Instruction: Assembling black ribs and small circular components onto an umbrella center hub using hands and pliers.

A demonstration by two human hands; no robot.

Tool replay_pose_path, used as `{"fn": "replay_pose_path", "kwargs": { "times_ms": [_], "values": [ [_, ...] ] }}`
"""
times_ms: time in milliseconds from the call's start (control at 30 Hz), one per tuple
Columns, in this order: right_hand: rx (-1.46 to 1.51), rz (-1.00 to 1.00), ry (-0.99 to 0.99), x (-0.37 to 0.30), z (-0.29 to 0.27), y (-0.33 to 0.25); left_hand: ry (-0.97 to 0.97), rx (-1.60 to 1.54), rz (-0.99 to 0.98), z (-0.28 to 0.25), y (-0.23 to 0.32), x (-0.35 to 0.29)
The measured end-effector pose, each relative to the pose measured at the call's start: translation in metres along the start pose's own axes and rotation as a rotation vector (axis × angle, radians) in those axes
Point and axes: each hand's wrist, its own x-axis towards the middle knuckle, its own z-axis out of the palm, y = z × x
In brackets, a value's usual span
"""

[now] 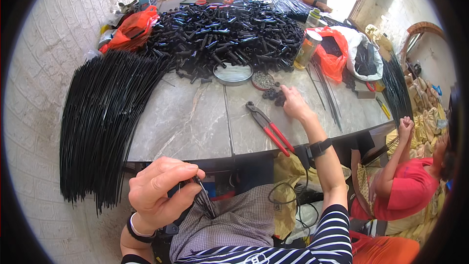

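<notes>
My left hand [163,190], raised above my lap, is closed with thumb and fingers pinched on a slim black part [205,203], which hangs down from the fingertips; its exact kind is unclear. Across the table my right hand [296,103] reaches out with fingers extended at a small heap of black ring-like pieces [273,96]. Beside that heap sits a round red tin [263,81] of tiny metallic bits. Left of it, a round metal tin [233,80] holds pale thin pins. Red-handled pincers [269,128] lie near the table's front edge.
A large pile of black tubular parts [220,34] covers the far table. Long black rods [110,122] overhang the left side. Red [334,63] and white bags [365,61] stand right, by a jar [308,49]. A person in red [400,186] sits close at right; two others are beyond.
</notes>
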Motion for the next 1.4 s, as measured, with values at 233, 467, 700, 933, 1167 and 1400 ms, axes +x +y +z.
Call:
{"fn": "replay_pose_path", "kwargs": {
  "times_ms": [233, 467, 700, 933, 1167, 1400],
  "values": [
    [0.582, 0.241, -0.039, 0.013, -0.008, 0.009, 0.013, 0.002, -0.006, -0.001, 0.001, -0.004],
    [0.080, -0.136, 0.102, 0.035, 0.003, 0.014, 0.020, 0.006, 0.009, 0.002, 0.000, -0.005],
    [0.720, 0.203, 0.064, 0.016, 0.001, 0.023, 0.044, -0.009, 0.002, 0.001, -0.001, -0.005],
    [0.425, -0.091, 0.191, -0.035, -0.018, -0.020, 0.027, 0.005, 0.007, 0.002, -0.001, -0.003],
    [0.109, -0.061, 0.176, -0.032, -0.019, -0.027, 0.027, 0.013, -0.001, 0.002, 0.003, -0.005],
    [0.281, -0.079, 0.252, -0.051, -0.002, -0.010, 0.073, -0.003, 0.006, -0.002, -0.003, -0.007]
  ]
}}
